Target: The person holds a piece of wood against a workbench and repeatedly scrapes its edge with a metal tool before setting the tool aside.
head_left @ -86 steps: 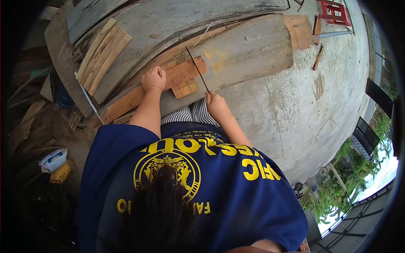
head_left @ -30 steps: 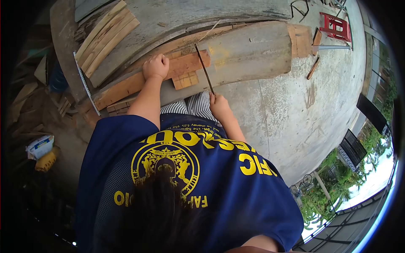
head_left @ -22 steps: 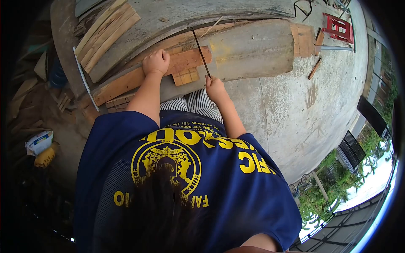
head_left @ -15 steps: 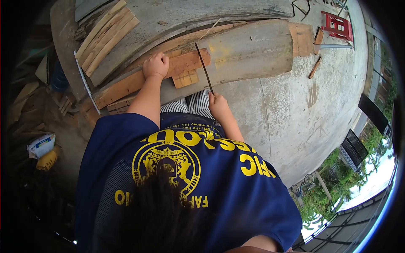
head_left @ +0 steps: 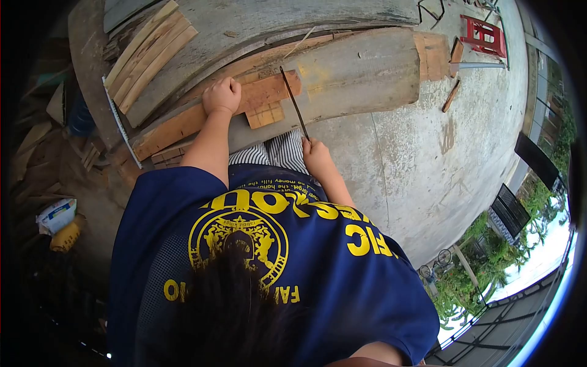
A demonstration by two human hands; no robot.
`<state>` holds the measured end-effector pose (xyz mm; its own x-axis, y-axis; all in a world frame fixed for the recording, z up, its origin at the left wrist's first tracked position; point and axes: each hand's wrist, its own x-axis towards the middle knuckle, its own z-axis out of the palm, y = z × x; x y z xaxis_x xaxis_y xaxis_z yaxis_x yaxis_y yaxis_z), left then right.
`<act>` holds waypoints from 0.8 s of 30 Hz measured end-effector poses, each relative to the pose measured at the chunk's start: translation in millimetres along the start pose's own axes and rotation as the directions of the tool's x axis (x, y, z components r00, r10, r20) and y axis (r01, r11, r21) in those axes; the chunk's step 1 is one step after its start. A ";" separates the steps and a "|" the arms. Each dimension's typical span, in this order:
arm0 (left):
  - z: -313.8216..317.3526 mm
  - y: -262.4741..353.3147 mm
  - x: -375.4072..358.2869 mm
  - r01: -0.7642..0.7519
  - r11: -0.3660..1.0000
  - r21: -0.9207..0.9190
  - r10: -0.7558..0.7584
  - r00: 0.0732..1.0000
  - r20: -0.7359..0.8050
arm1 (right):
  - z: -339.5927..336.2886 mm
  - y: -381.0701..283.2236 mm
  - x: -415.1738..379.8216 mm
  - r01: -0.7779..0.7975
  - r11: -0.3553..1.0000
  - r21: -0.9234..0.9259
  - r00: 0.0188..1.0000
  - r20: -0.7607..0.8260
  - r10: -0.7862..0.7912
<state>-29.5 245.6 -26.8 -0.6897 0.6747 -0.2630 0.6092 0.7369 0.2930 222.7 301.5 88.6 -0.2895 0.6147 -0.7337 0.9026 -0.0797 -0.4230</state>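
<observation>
My left hand is closed over a long reddish-brown wooden plank, holding it on the wide grey board. My right hand grips the near end of a handsaw, its handle hidden in my fingers. The dark, narrow saw blade lies across the plank close to its right end. Under the plank, a short lighter wood block shows on the near side.
Several curved wood strips are stacked at upper left, beside a long metal ruler. A red stool lies at upper right. Loose wood pieces rest on the concrete floor. A white and yellow bag sits at left.
My right hand has drawn the saw slightly back toward my body. The left hand stays in place on the plank; the view has shifted a little.
</observation>
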 end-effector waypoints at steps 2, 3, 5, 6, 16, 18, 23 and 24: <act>0.4 -2.1 -1.2 -0.003 1.000 -0.003 0.003 1.000 0.009 | 1.0 -5.1 12.1 -0.001 1.000 -0.003 1.000 0.018 0.001; -0.6 -1.2 -0.8 -0.002 1.000 -0.002 0.002 1.000 0.015 | 1.3 -8.5 22.3 0.001 1.000 -0.004 0.999 0.032 -0.001; -0.5 -0.8 -1.3 0.007 1.000 -0.001 -0.007 1.000 0.020 | 9.6 -10.1 46.2 0.048 0.999 0.005 0.999 0.006 -0.048; 0.3 -1.1 -2.1 0.003 1.000 -0.003 -0.003 1.000 0.012 | 12.3 -11.8 49.9 0.091 0.996 0.018 0.996 -0.022 -0.090; -1.8 0.3 -1.8 -0.019 1.000 0.016 0.019 1.000 -0.007 | 4.2 0.9 -3.9 -0.070 0.996 -0.050 0.998 0.004 0.070; -1.1 -0.1 -0.7 -0.020 1.000 0.014 0.020 1.000 -0.004 | 6.3 -7.9 22.3 0.000 1.000 -0.030 1.000 -0.023 0.000; -0.6 0.4 -2.4 -0.011 1.000 0.009 0.011 1.000 -0.022 | 15.5 -16.3 39.8 0.073 0.997 -0.015 0.997 -0.026 -0.074; 0.7 0.3 -2.7 -0.002 1.000 0.023 0.002 1.000 -0.011 | 11.8 -10.6 25.4 0.022 0.999 -0.029 1.000 -0.009 -0.023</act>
<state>-27.1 244.0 -26.7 -0.6927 0.6756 -0.2525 0.6190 0.7366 0.2725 202.0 308.7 68.2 -0.3071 0.6235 -0.7190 0.9047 -0.0432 -0.4238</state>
